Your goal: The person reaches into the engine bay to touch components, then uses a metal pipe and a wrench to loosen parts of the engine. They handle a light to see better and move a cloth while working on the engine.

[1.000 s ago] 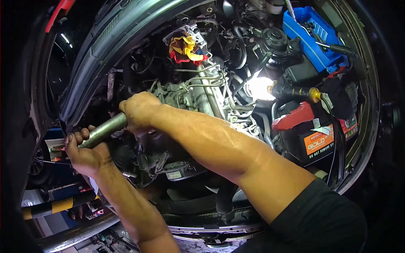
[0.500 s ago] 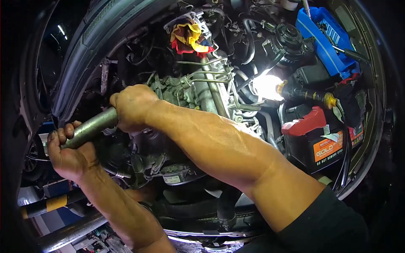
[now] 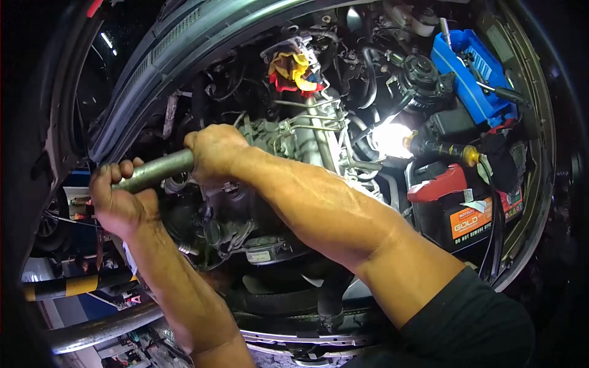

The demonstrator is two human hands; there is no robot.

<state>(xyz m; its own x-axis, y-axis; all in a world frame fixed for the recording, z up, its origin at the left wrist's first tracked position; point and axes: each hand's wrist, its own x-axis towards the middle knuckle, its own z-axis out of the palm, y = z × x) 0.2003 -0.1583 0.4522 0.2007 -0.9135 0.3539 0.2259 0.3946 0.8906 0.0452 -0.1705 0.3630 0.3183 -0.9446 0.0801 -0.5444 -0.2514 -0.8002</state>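
Metal pipe [image 3: 153, 171] runs between left hand [image 3: 120, 199] and right hand [image 3: 216, 152], gripped by both

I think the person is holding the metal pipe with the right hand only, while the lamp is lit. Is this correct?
Not quite: the left hand also grips the metal pipe, along with the right hand, as the head view shows. The lamp is lit.

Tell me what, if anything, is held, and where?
A metal tube: the left hand grips its left end, the right hand farther along, hiding whether it ends there.
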